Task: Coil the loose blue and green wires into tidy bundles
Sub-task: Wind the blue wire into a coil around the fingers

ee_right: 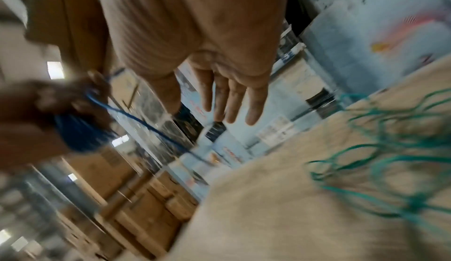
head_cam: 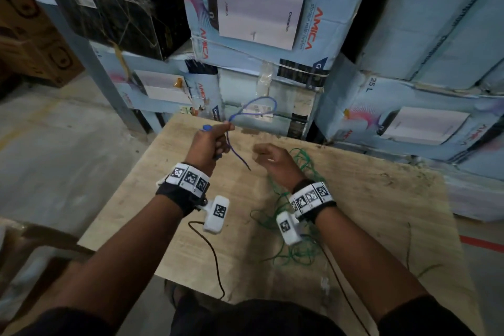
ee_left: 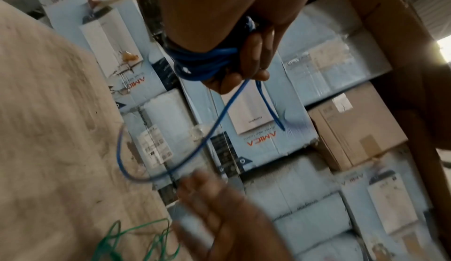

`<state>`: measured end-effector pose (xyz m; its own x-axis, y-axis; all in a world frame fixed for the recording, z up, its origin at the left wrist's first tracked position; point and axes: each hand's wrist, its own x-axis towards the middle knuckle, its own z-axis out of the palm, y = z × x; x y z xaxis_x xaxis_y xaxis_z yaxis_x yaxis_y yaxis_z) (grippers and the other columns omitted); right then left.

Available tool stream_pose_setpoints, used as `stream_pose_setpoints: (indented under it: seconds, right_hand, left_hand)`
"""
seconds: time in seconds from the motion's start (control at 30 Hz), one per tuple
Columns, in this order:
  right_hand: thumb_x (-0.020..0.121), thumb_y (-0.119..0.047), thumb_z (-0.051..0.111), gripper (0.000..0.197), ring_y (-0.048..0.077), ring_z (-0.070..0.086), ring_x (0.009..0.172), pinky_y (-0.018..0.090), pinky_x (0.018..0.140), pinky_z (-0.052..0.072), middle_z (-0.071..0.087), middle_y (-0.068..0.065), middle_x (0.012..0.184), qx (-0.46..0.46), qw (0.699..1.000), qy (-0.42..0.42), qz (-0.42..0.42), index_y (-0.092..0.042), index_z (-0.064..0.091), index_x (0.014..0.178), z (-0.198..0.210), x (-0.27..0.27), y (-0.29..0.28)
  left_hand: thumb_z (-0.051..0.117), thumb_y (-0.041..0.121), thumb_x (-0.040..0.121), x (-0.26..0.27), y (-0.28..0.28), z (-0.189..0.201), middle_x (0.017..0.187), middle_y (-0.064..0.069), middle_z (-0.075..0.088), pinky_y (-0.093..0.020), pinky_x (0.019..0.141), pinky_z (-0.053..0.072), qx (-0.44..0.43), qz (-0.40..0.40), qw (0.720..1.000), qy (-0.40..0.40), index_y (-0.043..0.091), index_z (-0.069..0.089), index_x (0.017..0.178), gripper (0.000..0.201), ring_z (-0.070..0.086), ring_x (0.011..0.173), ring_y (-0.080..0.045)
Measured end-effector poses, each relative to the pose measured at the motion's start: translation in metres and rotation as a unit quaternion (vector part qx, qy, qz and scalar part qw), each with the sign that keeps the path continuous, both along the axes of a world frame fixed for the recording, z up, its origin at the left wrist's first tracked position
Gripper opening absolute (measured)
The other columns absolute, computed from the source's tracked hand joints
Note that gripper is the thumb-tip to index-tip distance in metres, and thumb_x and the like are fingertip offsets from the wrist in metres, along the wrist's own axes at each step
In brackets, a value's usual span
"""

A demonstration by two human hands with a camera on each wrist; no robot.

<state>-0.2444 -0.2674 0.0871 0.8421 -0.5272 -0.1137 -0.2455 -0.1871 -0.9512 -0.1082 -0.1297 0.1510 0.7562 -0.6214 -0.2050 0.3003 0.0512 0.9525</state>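
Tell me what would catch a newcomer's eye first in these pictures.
Probably the blue wire, a bright loop sticking up from the left hand, which grips the wound coil above the far edge of the wooden table. Next, the green wire, a loose tangle lying on the table under the empty right hand. Behind stand stacked pale blue boxes.
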Motion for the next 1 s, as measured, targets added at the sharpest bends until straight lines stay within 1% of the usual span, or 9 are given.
stream_pose_setpoints:
  seconds: [0.1,0.23,0.43,0.53,0.67,0.73,0.83,0.93,1.0]
  right_hand:
    - [0.096,-0.04,0.062,0.029,0.018,0.068,0.109,0.035,0.09,0.052,0.074,0.001,0.107,0.151,0.986,-0.064,-0.002,-0.017,0.073,0.111,0.033,0.011,0.018]
    - [0.095,-0.035,0.066,0.028,0.014,0.07,0.09,0.03,0.078,0.056,0.075,0.005,0.092,0.135,0.985,-0.1,-0.04,-0.009,0.076,0.102,0.045,0.013,0.027]
    - [0.091,-0.027,0.072,0.012,0.014,0.063,0.077,0.032,0.068,0.055,0.075,0.005,0.092,0.196,0.971,-0.095,-0.103,-0.016,0.074,0.095,0.041,0.006,0.012]
    - [0.088,-0.021,0.076,0.02,0.011,0.066,0.092,0.031,0.084,0.053,0.073,-0.001,0.102,0.094,0.994,-0.035,0.035,-0.016,0.072,0.106,0.039,-0.001,0.007]
    - [0.089,-0.021,0.076,0.027,0.014,0.066,0.111,0.031,0.101,0.05,0.072,0.007,0.118,-0.022,0.977,0.023,0.21,-0.01,0.07,0.112,0.031,-0.004,0.024]
    - [0.094,-0.011,0.067,0.015,0.019,0.071,0.089,0.037,0.09,0.056,0.075,0.017,0.098,0.022,0.981,-0.02,0.192,0.001,0.068,0.103,0.035,-0.002,0.031]
    - [0.096,-0.013,0.066,0.003,0.017,0.065,0.062,0.031,0.063,0.054,0.072,0.008,0.074,0.0,0.992,-0.055,0.117,-0.012,0.068,0.095,0.045,-0.003,0.031]
    - [0.087,-0.023,0.076,0.008,0.016,0.068,0.066,0.034,0.064,0.055,0.074,0.002,0.073,-0.063,0.992,-0.095,0.061,-0.022,0.072,0.094,0.054,-0.009,0.019]
    - [0.085,-0.019,0.078,0.014,0.0,0.066,0.071,0.019,0.068,0.051,0.074,-0.003,0.081,-0.114,0.986,-0.102,0.062,-0.019,0.074,0.098,0.061,-0.012,0.005]
  left_hand:
    - [0.06,0.012,0.095,-0.022,-0.002,0.0,0.042,0.007,0.036,-0.027,0.049,0.022,0.018,-0.028,0.996,-0.079,-0.01,0.067,0.093,0.023,0.029,0.04,-0.01]
    - [0.066,0.017,0.094,-0.033,0.004,-0.002,0.046,0.002,0.042,-0.024,0.046,0.026,0.041,-0.047,0.98,-0.187,-0.012,0.061,0.072,0.036,0.032,0.043,-0.013]
    - [0.064,0.015,0.094,-0.025,0.014,-0.008,0.047,-0.001,0.031,-0.023,0.047,0.024,0.049,-0.03,0.988,-0.141,-0.002,0.074,0.086,0.022,0.027,0.044,-0.016]
    - [0.059,0.013,0.096,-0.023,0.018,-0.008,0.044,0.004,0.029,-0.027,0.05,0.02,0.034,-0.023,0.995,-0.092,-0.008,0.071,0.094,0.024,0.025,0.041,-0.013]
    - [0.057,0.015,0.097,-0.024,0.017,-0.006,0.045,0.007,0.026,-0.027,0.049,0.022,0.02,-0.022,0.997,-0.073,-0.008,0.07,0.098,0.027,0.024,0.043,-0.012]
    - [0.055,0.014,0.098,-0.025,0.017,-0.004,0.045,0.007,0.026,-0.026,0.048,0.021,0.019,-0.018,0.997,-0.074,-0.01,0.069,0.099,0.028,0.023,0.043,-0.011]
    - [0.054,0.013,0.099,-0.019,0.02,-0.005,0.043,0.007,0.029,-0.029,0.05,0.023,0.023,0.001,0.997,-0.076,-0.013,0.067,0.101,0.029,0.025,0.041,-0.011]
    - [0.053,0.014,0.1,-0.012,0.025,-0.01,0.044,0.003,0.032,-0.029,0.05,0.025,0.046,0.001,0.993,-0.106,-0.01,0.069,0.096,0.03,0.028,0.042,-0.013]
    - [0.054,0.014,0.099,-0.01,0.029,-0.013,0.045,0.002,0.035,-0.026,0.048,0.025,0.065,-0.009,0.99,-0.127,-0.009,0.071,0.093,0.029,0.029,0.043,-0.015]
